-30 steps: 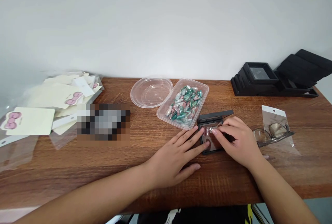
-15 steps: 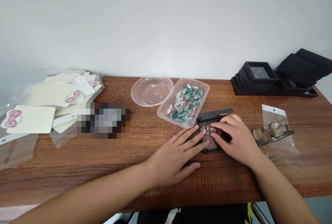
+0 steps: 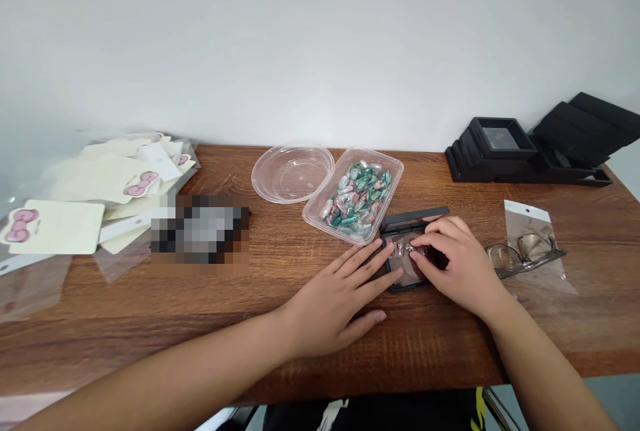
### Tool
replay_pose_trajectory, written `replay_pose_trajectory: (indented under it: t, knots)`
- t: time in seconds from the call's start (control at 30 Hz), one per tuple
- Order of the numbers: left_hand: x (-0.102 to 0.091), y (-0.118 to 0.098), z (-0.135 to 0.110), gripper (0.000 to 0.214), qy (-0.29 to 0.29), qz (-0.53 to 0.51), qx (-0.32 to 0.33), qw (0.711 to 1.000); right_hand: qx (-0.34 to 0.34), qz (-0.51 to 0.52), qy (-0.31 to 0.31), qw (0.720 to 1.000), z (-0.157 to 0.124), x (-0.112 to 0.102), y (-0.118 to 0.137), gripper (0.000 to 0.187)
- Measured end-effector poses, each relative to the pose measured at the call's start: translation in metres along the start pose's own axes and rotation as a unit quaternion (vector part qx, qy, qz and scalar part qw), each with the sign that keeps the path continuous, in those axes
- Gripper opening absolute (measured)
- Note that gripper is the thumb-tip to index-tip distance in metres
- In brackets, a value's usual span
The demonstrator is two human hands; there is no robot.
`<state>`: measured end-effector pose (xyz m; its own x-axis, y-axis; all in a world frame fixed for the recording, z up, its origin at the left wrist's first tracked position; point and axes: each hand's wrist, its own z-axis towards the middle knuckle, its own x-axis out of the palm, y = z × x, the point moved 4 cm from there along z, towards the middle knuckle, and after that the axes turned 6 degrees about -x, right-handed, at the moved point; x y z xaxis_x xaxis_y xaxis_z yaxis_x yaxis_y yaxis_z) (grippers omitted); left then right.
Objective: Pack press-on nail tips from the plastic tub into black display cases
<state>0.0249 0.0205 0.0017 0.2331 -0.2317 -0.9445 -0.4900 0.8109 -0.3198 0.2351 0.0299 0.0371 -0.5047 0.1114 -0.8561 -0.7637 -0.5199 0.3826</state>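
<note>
A small open black box lies on the wooden table in front of me, with a few small shiny pieces on its insert. My left hand lies flat with fingers stretched out, its fingertips resting on the box's left edge. My right hand is curled over the box's right side, its fingertips pinched at one of the small pieces. Just behind the box stands a clear rectangular tub full of green, pink and silver pieces.
A clear round lid lies left of the tub. Cream cards with pink bows in clear bags pile at the left. Glasses rest on a clear bag at the right. Stacked black boxes sit at the back right.
My right hand's fingertips have shifted slightly over the small pieces in the box. My left hand has stayed in place on the box's edge.
</note>
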Motion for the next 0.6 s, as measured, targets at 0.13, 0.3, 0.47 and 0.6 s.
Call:
replay_pose_trajectory:
  t: [0.13, 0.3, 0.47, 0.6]
  knots:
    - [0.0, -0.001, 0.0, 0.059, -0.005, 0.007, 0.01, 1.0, 0.007, -0.025, -0.008, 1.0, 0.0, 0.001, 0.002, 0.009]
    - [-0.001, -0.001, -0.001, 0.059, -0.015, 0.014, 0.017, 1.0, 0.028, -0.05, -0.036, 0.998, 0.001, 0.005, 0.006, 0.013]
    - [-0.001, -0.001, -0.003, 0.061, -0.021, 0.012, 0.012, 1.0, 0.046, -0.062, -0.05, 0.996, 0.004, 0.01, 0.011, 0.017]
    - [-0.001, -0.001, -0.003, 0.06, -0.022, 0.01, 0.015, 1.0, 0.055, -0.047, -0.047, 0.996, 0.004, 0.006, 0.009, 0.018]
